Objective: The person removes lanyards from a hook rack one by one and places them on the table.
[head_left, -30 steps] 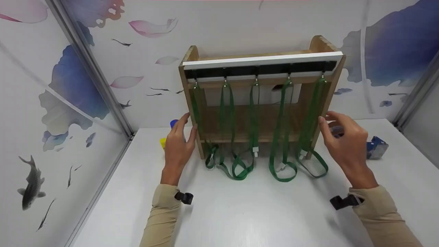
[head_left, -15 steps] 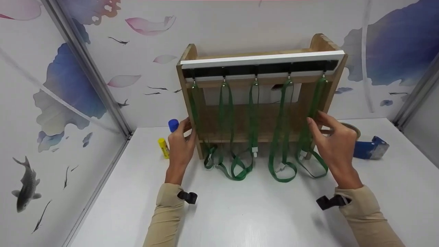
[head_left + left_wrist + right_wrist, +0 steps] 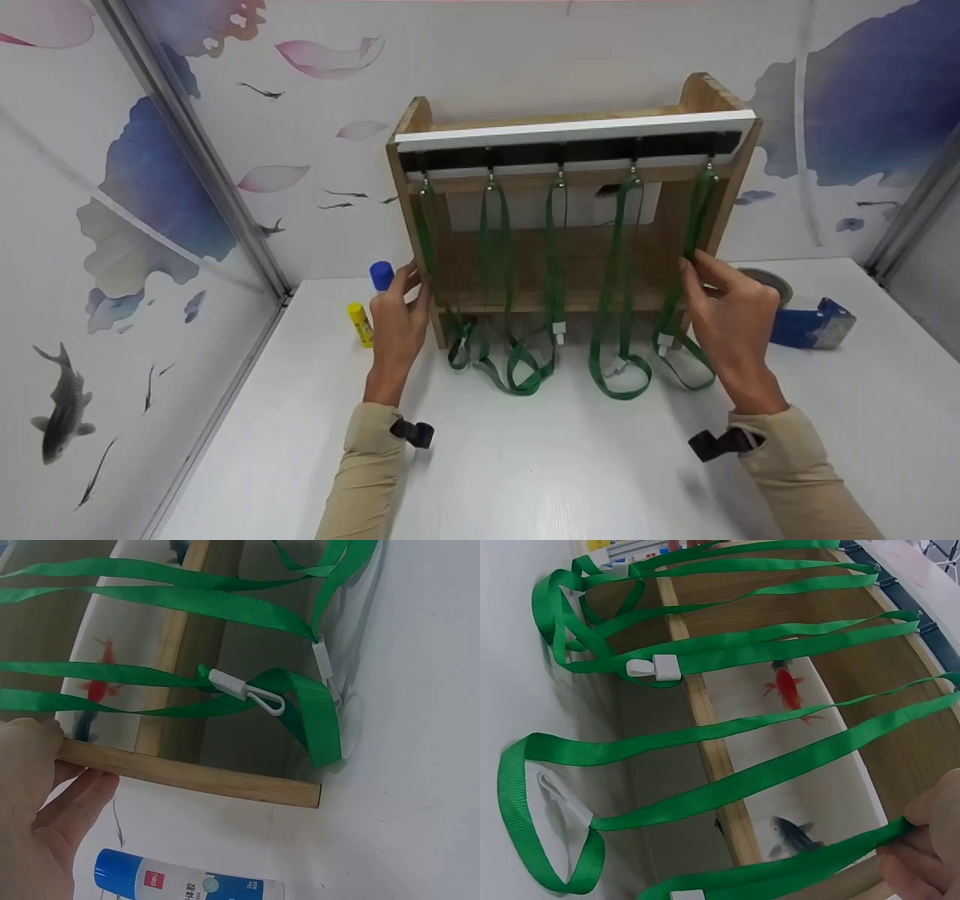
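Observation:
A small wooden shelf (image 3: 738, 172) stands on the white table, with a black hook strip (image 3: 525, 155) along its top front. Several green lanyards hang from the hooks, their white clips and lower loops lying on the table. My right hand (image 3: 731, 322) pinches the rightmost lanyard (image 3: 810, 864) between thumb and fingers, partway down beside the shelf's right side. My left hand (image 3: 397, 322) grips the front edge of the left side panel (image 3: 195, 775), thumb on one face and fingers on the other. The second lanyard from the right (image 3: 727, 784) hangs free.
Left of the shelf are a blue-capped glue bottle (image 3: 187, 877) and a yellow glue stick (image 3: 360, 325). To the right lie a round roll (image 3: 769, 283), partly behind my hand, and a blue tape dispenser (image 3: 814, 324). Patterned walls stand behind and at the left.
My right hand has moved left from beside the shelf's right panel onto the rightmost lanyard and now pinches it. My left hand has shifted slightly right, uncovering the glue items.

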`<action>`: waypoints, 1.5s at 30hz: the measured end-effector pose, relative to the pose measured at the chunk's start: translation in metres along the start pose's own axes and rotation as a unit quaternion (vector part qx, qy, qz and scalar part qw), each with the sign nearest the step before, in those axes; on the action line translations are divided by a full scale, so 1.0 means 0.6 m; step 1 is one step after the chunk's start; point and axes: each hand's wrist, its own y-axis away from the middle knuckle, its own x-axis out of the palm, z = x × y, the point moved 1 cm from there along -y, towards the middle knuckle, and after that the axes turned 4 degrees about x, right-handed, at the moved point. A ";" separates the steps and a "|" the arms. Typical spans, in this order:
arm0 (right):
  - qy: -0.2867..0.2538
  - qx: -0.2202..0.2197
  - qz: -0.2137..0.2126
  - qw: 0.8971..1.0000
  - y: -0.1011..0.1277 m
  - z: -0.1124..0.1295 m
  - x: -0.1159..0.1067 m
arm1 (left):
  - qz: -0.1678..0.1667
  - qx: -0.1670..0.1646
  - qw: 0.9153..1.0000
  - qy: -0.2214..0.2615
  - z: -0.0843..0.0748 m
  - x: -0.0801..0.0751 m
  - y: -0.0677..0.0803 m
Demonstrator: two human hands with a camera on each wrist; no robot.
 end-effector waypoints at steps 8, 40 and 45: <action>-0.043 -0.020 -0.054 0.997 -0.009 0.009 -0.016 | 0.003 -0.009 1.000 0.001 -0.001 0.000 0.002; -0.041 0.030 0.107 0.993 -0.044 0.004 -0.081 | -0.002 0.000 1.000 0.010 0.003 -0.001 -0.001; -0.046 0.081 0.140 0.986 -0.050 -0.012 -0.097 | 0.002 -0.003 1.000 0.015 0.002 -0.001 -0.001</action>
